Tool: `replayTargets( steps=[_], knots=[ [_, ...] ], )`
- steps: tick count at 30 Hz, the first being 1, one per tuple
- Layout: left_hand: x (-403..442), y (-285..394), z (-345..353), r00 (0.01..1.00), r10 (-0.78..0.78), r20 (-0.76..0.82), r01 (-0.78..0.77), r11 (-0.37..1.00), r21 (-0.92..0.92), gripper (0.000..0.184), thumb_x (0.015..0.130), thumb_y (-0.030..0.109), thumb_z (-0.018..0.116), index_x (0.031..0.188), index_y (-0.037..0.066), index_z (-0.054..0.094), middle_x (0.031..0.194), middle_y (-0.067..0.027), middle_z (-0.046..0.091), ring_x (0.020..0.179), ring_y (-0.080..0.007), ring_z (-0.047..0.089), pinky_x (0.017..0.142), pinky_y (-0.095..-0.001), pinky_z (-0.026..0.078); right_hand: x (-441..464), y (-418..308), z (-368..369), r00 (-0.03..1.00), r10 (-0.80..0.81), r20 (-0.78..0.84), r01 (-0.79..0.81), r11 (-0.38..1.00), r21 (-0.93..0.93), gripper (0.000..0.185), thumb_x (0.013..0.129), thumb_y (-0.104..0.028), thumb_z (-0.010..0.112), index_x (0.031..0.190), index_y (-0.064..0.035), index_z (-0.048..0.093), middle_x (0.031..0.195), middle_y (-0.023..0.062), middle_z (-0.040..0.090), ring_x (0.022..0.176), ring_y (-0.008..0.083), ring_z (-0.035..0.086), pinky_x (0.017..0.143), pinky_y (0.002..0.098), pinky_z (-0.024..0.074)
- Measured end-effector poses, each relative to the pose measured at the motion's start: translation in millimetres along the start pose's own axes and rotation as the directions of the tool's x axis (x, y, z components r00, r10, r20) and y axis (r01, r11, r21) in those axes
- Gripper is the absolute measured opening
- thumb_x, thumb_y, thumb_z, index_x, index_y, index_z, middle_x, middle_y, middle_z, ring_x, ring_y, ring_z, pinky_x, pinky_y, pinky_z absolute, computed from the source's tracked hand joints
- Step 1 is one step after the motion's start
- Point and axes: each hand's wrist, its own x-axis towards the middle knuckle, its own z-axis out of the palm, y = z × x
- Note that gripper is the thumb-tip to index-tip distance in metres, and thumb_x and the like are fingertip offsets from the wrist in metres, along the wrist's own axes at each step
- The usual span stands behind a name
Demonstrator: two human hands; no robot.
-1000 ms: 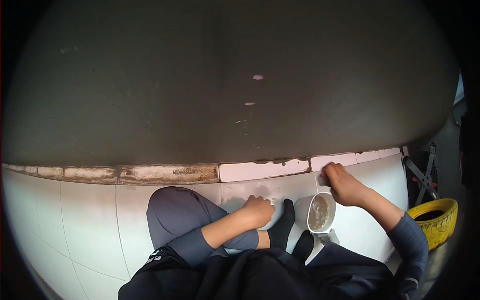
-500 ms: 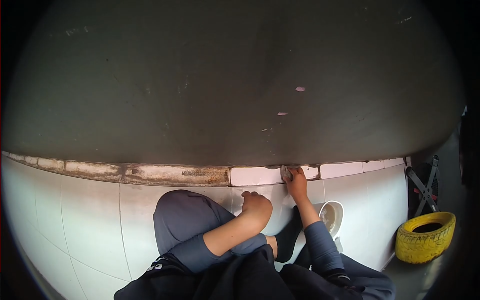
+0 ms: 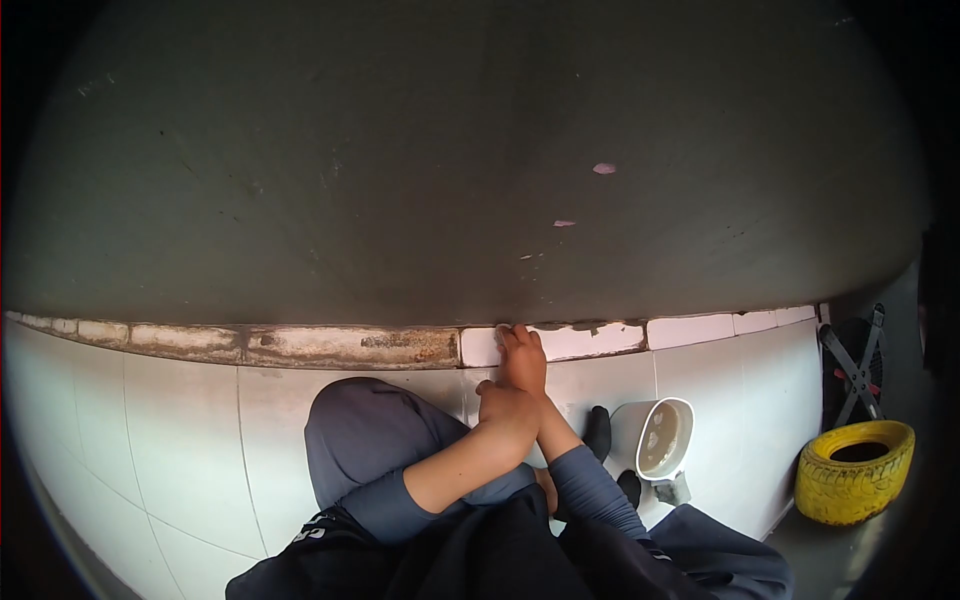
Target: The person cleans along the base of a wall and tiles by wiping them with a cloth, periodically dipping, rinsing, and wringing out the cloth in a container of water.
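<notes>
My right hand (image 3: pixel 523 358) presses with bent fingers against a white skirting tile (image 3: pixel 590 342) at the foot of the dark wall. Under its fingertips only a sliver of a small grey pad shows. The left hand (image 3: pixel 508 408) is loosely curled and hangs close beside the right wrist, nothing visible in its fingers. Left of the white tile, another skirting tile (image 3: pixel 330 347) is stained brown and black. A white bucket (image 3: pixel 628 430) with cloudy liquid stands on the floor to the right, and a grey cloth (image 3: pixel 672 490) lies by it.
The dark grey wall (image 3: pixel 400 180) rises ahead, with pinkish marks on it. At the right are a yellow-painted tyre (image 3: pixel 850 495) and a black folding stand (image 3: pixel 855 365). My bent knee (image 3: pixel 370 430) is close to the skirting on the left, above the white tiled floor (image 3: pixel 180 440).
My right hand has slid left along the white tile with the grey pad and now crosses near my left hand. The left hand has barely moved. More of the bucket shows.
</notes>
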Motion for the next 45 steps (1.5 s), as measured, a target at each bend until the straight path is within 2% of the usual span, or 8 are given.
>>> replayTargets(
  steps=[2, 4, 10, 13, 20, 25, 31, 45],
  knots=[
    [4.2, -1.6, 0.2, 0.999, -0.027, 0.024, 0.027, 0.999, -0.017, 0.020, 0.077, 0.012, 0.055, 0.091, 0.004, 0.066, 0.089, -0.0084, 0.066, 0.086, -0.0222, 0.060, 0.074, -0.0358, 0.042, -0.8, -8.1, 4.5, 0.998, -0.053, 0.045, 0.051, 0.998, 0.046, 0.041, 0.064, -0.001, 0.061, 0.104, -0.0052, 0.061, 0.095, 0.0098, 0.055, 0.085, 0.0302, 0.051, 0.076, 0.0371, 0.0469],
    [9.8, -3.7, 1.0, 0.989, -0.137, 0.063, 0.139, 0.990, -0.033, 0.028, 0.085, 0.018, 0.050, 0.105, 0.007, 0.066, 0.106, -0.0123, 0.064, 0.101, -0.0266, 0.059, 0.082, -0.0476, 0.039, 1.4, -21.9, 0.9, 0.983, -0.137, 0.119, 0.127, 0.988, 0.090, 0.045, 0.060, -0.006, 0.063, 0.105, -0.0076, 0.061, 0.097, 0.0069, 0.055, 0.087, 0.0282, 0.051, 0.078, 0.0340, 0.0478],
    [19.6, -10.9, 9.1, 0.971, -0.234, 0.051, 0.232, 0.972, 0.031, 0.027, 0.081, 0.017, 0.054, 0.102, 0.007, 0.066, 0.104, -0.0119, 0.064, 0.097, -0.0270, 0.059, 0.075, -0.0449, 0.041, 7.8, -16.2, 27.7, 0.946, -0.308, 0.096, 0.304, 0.951, 0.058, 0.036, 0.061, -0.014, 0.065, 0.097, -0.0102, 0.064, 0.099, 0.0013, 0.056, 0.093, 0.0225, 0.052, 0.079, 0.0311, 0.0485],
    [3.7, -3.7, -5.5, 0.984, -0.178, -0.021, 0.180, 0.980, 0.083, 0.019, 0.074, 0.011, 0.056, 0.089, 0.006, 0.066, 0.086, -0.0102, 0.066, 0.084, -0.0225, 0.061, 0.072, -0.0362, 0.042, 11.3, -6.2, 14.0, 0.906, -0.385, 0.178, 0.363, 0.920, 0.146, 0.031, 0.061, -0.016, 0.065, 0.092, -0.0123, 0.066, 0.098, -0.0001, 0.056, 0.094, 0.0207, 0.052, 0.078, 0.0304, 0.0486],
    [5.3, -5.2, 11.6, 0.990, -0.073, -0.124, 0.076, 0.997, 0.021, 0.019, 0.073, 0.010, 0.055, 0.090, 0.007, 0.064, 0.084, -0.0089, 0.065, 0.084, -0.0220, 0.061, 0.073, -0.0369, 0.042, 10.7, 29.2, -15.0, 0.792, -0.555, 0.256, 0.545, 0.830, 0.114, 0.016, 0.065, -0.016, 0.059, 0.079, -0.0166, 0.068, 0.090, -0.0027, 0.058, 0.089, 0.0182, 0.054, 0.073, 0.0284, 0.0494],
    [8.5, 1.6, 16.2, 0.967, 0.124, -0.224, -0.121, 0.992, 0.024, 0.018, 0.074, 0.010, 0.054, 0.089, 0.005, 0.062, 0.083, -0.0092, 0.065, 0.082, -0.0225, 0.061, 0.069, -0.0375, 0.045, 12.9, 62.6, -45.8, 0.840, -0.381, 0.387, 0.421, 0.907, -0.023, 0.018, 0.072, -0.013, 0.053, 0.075, -0.0223, 0.068, 0.086, -0.0037, 0.057, 0.088, 0.0177, 0.055, 0.071, 0.0298, 0.0500],
    [18.2, 19.1, 27.1, 0.842, 0.370, -0.393, -0.390, 0.920, 0.033, 0.016, 0.071, 0.011, 0.055, 0.084, 0.005, 0.060, 0.080, -0.0074, 0.064, 0.080, -0.0220, 0.060, 0.068, -0.0362, 0.046, 13.8, 116.3, -80.0, 0.862, -0.211, 0.461, 0.298, 0.947, -0.123, 0.026, 0.064, 0.000, 0.058, 0.073, -0.0209, 0.070, 0.085, -0.0024, 0.059, 0.091, 0.0205, 0.058, 0.074, 0.0322, 0.0508],
    [26.3, 29.5, 39.0, 0.740, 0.556, -0.378, -0.555, 0.823, 0.123, 0.010, 0.072, 0.012, 0.054, 0.080, 0.008, 0.059, 0.076, -0.0050, 0.061, 0.079, -0.0208, 0.059, 0.068, -0.0354, 0.045, 26.0, 193.4, -106.2, 0.842, 0.078, 0.534, 0.100, 0.950, -0.296, 0.010, 0.067, -0.012, 0.063, 0.068, -0.0197, 0.069, 0.091, 0.0022, 0.065, 0.086, 0.0243, 0.062, 0.073, 0.0363, 0.0500]
  ],
)
